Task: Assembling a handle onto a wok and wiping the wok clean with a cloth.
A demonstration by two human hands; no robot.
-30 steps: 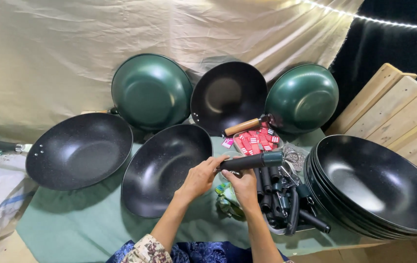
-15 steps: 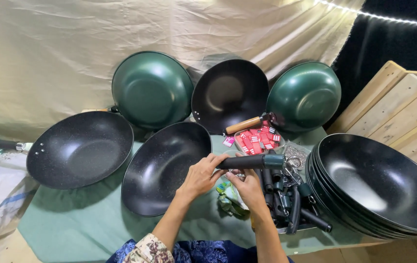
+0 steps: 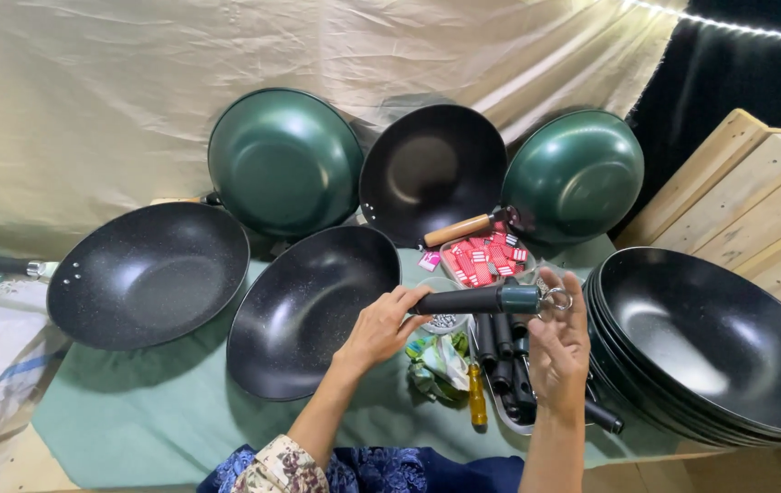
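In the head view, the left hand [image 3: 379,330] closes its fingers around the near end of a black handle [image 3: 477,299], which lies level above the green cloth [image 3: 135,411], just right of the nearest black wok [image 3: 313,310]. The right hand [image 3: 559,347] is raised at the handle's far end, fingers loosely spread and curled, fingertips touching the metal ring [image 3: 556,298] there (whether they pinch it I cannot tell). Below the handle lies a tray of spare handles [image 3: 504,365], with a yellow screwdriver [image 3: 478,397] just left of it and a box of red packets [image 3: 484,260] farther back. A stack of black woks [image 3: 719,342] sits at the right. Another black wok [image 3: 148,274] lies at the left, and two green woks [image 3: 285,164] and a wooden-handled one [image 3: 431,173] lean against the far cloth wall.
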